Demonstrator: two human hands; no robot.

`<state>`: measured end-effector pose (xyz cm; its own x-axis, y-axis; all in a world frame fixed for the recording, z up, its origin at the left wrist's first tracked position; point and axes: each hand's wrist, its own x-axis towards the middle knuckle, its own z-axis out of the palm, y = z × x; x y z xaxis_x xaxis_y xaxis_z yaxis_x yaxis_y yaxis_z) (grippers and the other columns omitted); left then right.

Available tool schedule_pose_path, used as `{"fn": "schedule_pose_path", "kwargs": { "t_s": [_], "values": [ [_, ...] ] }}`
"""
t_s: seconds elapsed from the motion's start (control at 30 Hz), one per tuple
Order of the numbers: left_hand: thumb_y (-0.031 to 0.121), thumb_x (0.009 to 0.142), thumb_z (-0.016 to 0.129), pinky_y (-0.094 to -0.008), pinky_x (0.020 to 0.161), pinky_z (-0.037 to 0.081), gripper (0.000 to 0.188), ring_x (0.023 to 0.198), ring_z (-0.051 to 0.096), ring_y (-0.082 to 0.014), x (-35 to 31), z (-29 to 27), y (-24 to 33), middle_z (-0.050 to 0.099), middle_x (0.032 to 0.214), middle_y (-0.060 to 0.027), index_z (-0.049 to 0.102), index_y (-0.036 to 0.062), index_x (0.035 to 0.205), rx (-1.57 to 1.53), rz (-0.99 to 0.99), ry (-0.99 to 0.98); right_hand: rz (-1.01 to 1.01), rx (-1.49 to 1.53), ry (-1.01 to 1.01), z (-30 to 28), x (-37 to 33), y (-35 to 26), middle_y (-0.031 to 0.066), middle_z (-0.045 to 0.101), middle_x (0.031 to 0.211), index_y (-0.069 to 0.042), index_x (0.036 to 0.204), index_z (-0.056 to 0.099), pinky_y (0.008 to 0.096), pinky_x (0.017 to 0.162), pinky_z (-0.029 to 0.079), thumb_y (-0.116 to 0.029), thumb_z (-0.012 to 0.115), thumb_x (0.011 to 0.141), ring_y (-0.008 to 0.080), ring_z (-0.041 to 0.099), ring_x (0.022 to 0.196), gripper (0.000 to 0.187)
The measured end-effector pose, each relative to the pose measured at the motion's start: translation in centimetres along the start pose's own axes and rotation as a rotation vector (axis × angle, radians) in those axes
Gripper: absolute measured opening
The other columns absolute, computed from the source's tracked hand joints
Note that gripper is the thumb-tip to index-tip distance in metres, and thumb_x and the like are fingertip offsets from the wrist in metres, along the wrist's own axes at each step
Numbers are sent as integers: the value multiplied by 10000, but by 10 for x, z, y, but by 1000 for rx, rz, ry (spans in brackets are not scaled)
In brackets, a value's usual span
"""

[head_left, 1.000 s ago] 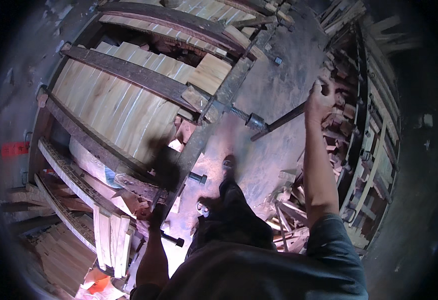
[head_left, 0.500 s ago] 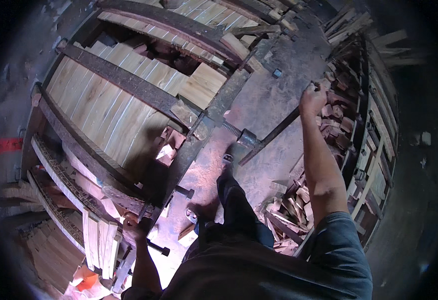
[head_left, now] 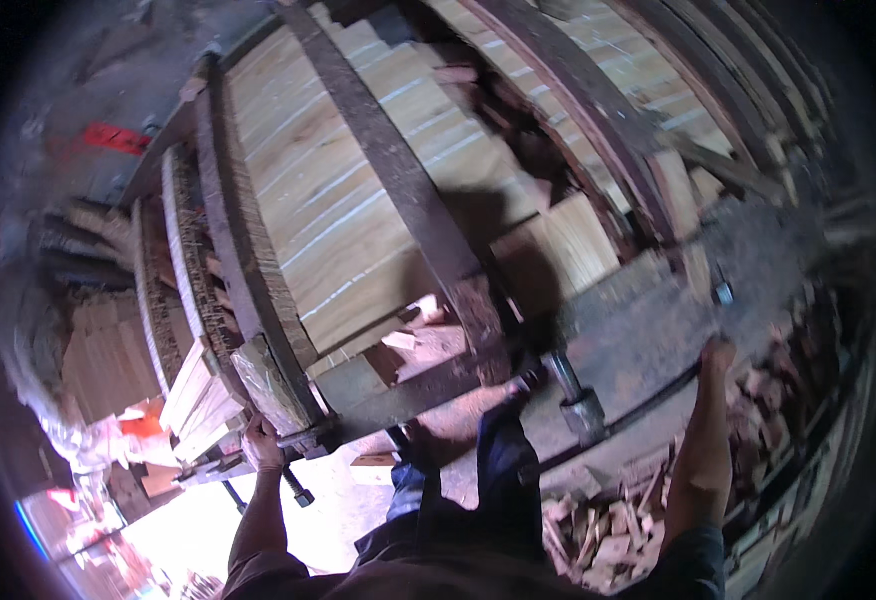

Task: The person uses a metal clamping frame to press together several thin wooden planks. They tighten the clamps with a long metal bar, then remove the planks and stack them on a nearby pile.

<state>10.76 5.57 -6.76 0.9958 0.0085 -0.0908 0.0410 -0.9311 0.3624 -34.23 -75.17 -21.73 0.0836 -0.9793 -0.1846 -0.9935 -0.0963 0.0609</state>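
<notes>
My right hand (head_left: 718, 352) is closed around the far end of a long dark metal bar (head_left: 648, 402). The bar runs down-left to the round head of a thick clamp screw (head_left: 583, 412), which juts from the near edge of a heavy metal clamp frame (head_left: 398, 402). Fingers curled, my left hand (head_left: 261, 442) grips the frame's near-left end, just below a wooden block (head_left: 276, 385). Within the frame, pale wooden boards (head_left: 328, 200) with white lines between them lie under a dark crossbar (head_left: 378, 135). A square wooden block (head_left: 558, 250) sits beside that crossbar.
A heap of wood offcuts (head_left: 608, 530) lies to my right, alongside the bar. Smaller screws (head_left: 300, 492) stick out near my left hand. Loose wood strips (head_left: 201, 405) lean at the left. More crossbars (head_left: 598, 110) span boards farther off. A small blue object (head_left: 724, 292) is on the floor.
The view has turned, so the clamp frame appears farther right and at a flatter slant. My right hand still holds the bar, and my left hand remains at the frame's end.
</notes>
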Motion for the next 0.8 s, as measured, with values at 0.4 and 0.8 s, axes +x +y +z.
{"fn": "schedule_pose_path", "kwargs": {
  "t_s": [0.4,0.8],
  "values": [
    [260,899,494,-474,797,520,295,897,667,-397,-19,-8,-3,698,967,-194,719,88,984,168,-161,22,540,1379,-499,56,-111,-58,-5,453,657,-140,844,505,364,477,398,-218,632,868,173,477,542,151],
    [271,862,544,-511,774,513,233,862,658,-413,-11,-22,2,689,884,-209,709,130,946,89,-132,43,568,1668,-795,-66,-276,31,-8,455,496,-151,754,472,379,402,449,-156,541,894,183,443,368,156]
  ]
}}
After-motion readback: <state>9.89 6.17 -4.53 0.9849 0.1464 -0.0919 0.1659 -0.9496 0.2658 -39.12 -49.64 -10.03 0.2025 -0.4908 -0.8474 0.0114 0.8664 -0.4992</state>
